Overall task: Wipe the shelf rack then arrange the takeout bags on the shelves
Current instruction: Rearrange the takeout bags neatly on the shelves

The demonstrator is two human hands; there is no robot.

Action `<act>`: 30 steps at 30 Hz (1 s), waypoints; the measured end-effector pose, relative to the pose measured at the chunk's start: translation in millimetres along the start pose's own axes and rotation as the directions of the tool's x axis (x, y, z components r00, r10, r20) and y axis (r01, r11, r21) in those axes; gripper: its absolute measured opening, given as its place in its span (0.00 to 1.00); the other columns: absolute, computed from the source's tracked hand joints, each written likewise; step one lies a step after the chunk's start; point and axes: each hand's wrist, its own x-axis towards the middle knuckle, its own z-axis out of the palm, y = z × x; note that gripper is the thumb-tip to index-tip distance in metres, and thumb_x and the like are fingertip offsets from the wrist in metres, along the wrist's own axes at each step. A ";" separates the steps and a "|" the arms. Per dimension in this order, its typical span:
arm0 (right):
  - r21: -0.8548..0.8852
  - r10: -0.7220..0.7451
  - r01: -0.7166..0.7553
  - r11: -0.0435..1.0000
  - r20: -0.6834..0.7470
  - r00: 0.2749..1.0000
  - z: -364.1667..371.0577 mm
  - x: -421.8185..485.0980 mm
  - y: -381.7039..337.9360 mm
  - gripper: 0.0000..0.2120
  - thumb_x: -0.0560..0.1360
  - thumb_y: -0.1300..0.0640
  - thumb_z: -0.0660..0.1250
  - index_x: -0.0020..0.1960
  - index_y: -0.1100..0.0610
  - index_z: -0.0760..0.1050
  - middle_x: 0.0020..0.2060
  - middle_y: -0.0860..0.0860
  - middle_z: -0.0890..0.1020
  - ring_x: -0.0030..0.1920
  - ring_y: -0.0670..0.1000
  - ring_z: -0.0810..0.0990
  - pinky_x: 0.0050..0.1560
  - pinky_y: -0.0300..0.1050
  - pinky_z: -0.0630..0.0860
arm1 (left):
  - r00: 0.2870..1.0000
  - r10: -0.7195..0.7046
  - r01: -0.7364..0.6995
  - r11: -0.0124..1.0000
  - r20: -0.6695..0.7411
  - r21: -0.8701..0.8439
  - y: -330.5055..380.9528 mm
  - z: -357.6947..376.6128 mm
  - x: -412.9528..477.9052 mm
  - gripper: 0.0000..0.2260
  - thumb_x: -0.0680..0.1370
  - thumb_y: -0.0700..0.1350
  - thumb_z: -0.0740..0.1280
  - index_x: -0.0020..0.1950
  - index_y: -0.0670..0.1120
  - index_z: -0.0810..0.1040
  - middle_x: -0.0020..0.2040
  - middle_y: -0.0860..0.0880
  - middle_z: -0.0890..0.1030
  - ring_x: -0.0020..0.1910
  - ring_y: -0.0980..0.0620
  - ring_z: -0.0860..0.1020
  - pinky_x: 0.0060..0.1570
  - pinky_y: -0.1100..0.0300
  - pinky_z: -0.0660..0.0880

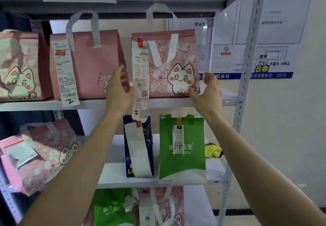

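Observation:
A pink cat-print takeout bag (176, 63) with a long receipt marked 3 stands upright on the upper shelf (227, 97) of the white metal rack. My left hand (119, 88) is beside its left edge and my right hand (207, 91) is at its lower right corner. Both have fingers spread and grip nothing. A plain pink bag (91, 67) with a receipt marked 2 stands to the left, and another cat-print bag (19, 67) stands at the far left.
On the middle shelf (112, 173) stand a dark blue bag (139, 146) and a green bag (181, 148) marked 14, with a pink bag (40, 155) lying tilted at left. A yellow cloth (214, 150) lies at the shelf's right end. More bags sit below. Posters cover the wall.

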 end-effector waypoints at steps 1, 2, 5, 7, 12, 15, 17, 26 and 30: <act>0.005 -0.029 0.030 1.000 -0.035 0.999 -3.7 -10.5 -0.5 0.32 0.77 0.48 0.73 0.77 0.51 0.65 0.71 0.47 0.74 0.61 0.39 0.70 0.59 0.32 0.68 | 0.999 0.029 -0.028 0.999 -0.022 0.021 -1.3 -7.4 -5.9 0.32 0.81 0.34 0.74 0.83 0.49 0.69 0.72 0.53 0.79 0.65 0.58 0.79 0.59 0.74 0.78; 0.013 -0.056 0.057 0.998 -0.057 0.997 -7.2 -22.1 -0.6 0.30 0.77 0.48 0.73 0.75 0.50 0.66 0.70 0.46 0.74 0.59 0.36 0.69 0.56 0.26 0.65 | 0.998 0.054 -0.053 0.998 -0.033 0.041 -3.6 -14.4 -12.9 0.29 0.81 0.34 0.74 0.81 0.49 0.72 0.72 0.52 0.79 0.64 0.57 0.80 0.61 0.69 0.80; 0.057 -0.110 0.109 0.992 0.007 0.994 -11.8 -63.1 6.0 0.26 0.77 0.49 0.71 0.73 0.47 0.68 0.66 0.44 0.74 0.59 0.37 0.72 0.61 0.30 0.70 | 0.996 0.090 -0.091 0.992 0.015 0.085 -17.5 -32.6 -42.1 0.23 0.82 0.34 0.72 0.76 0.48 0.77 0.70 0.50 0.80 0.64 0.52 0.82 0.61 0.57 0.82; 0.068 -0.125 0.117 0.991 0.127 0.984 -8.4 -94.9 16.1 0.23 0.79 0.50 0.70 0.71 0.47 0.69 0.65 0.43 0.75 0.61 0.42 0.77 0.64 0.44 0.76 | 0.995 0.038 -0.048 0.993 0.093 0.107 -31.6 -41.7 -68.6 0.22 0.82 0.34 0.72 0.75 0.48 0.78 0.69 0.52 0.81 0.62 0.53 0.82 0.60 0.57 0.81; -0.026 -0.083 0.122 0.992 0.590 0.803 9.6 -172.1 49.6 0.17 0.82 0.53 0.69 0.70 0.50 0.75 0.65 0.43 0.78 0.61 0.45 0.80 0.65 0.50 0.81 | 0.888 -0.242 0.125 0.945 0.390 0.302 -81.2 -53.5 -151.3 0.22 0.82 0.38 0.75 0.75 0.49 0.79 0.64 0.51 0.82 0.52 0.60 0.81 0.51 0.66 0.78; -0.097 -0.025 0.185 0.978 0.824 0.566 21.1 -209.2 66.0 0.15 0.82 0.52 0.69 0.69 0.50 0.78 0.65 0.47 0.80 0.60 0.47 0.80 0.66 0.50 0.80 | 0.730 -0.373 0.068 0.874 0.573 0.482 -112.6 -62.8 -201.4 0.24 0.81 0.44 0.77 0.77 0.50 0.78 0.67 0.51 0.82 0.55 0.55 0.82 0.54 0.60 0.81; -0.117 0.017 0.173 0.978 0.869 0.494 26.9 -231.5 72.4 0.14 0.83 0.51 0.69 0.68 0.49 0.78 0.65 0.47 0.81 0.59 0.46 0.81 0.64 0.47 0.81 | 0.604 -0.477 0.073 0.831 0.638 0.552 -128.2 -71.7 -228.9 0.25 0.80 0.45 0.78 0.77 0.51 0.77 0.70 0.51 0.81 0.60 0.53 0.82 0.59 0.56 0.81; -0.093 0.014 0.175 0.980 0.914 0.406 61.5 -283.7 72.9 0.10 0.83 0.48 0.67 0.62 0.50 0.80 0.57 0.47 0.83 0.52 0.49 0.84 0.57 0.52 0.84 | 0.482 -0.589 0.079 0.767 0.649 0.637 -163.9 -113.9 -277.4 0.25 0.81 0.50 0.78 0.77 0.52 0.78 0.69 0.52 0.83 0.60 0.53 0.83 0.64 0.53 0.81; -0.072 -0.004 0.172 0.983 0.915 0.404 83.7 -290.3 66.9 0.12 0.83 0.47 0.66 0.64 0.49 0.80 0.57 0.46 0.83 0.53 0.49 0.84 0.56 0.52 0.84 | 0.517 -0.589 0.118 0.768 0.621 0.630 -184.0 -120.8 -270.8 0.21 0.81 0.46 0.77 0.74 0.51 0.80 0.65 0.51 0.84 0.57 0.53 0.84 0.64 0.51 0.82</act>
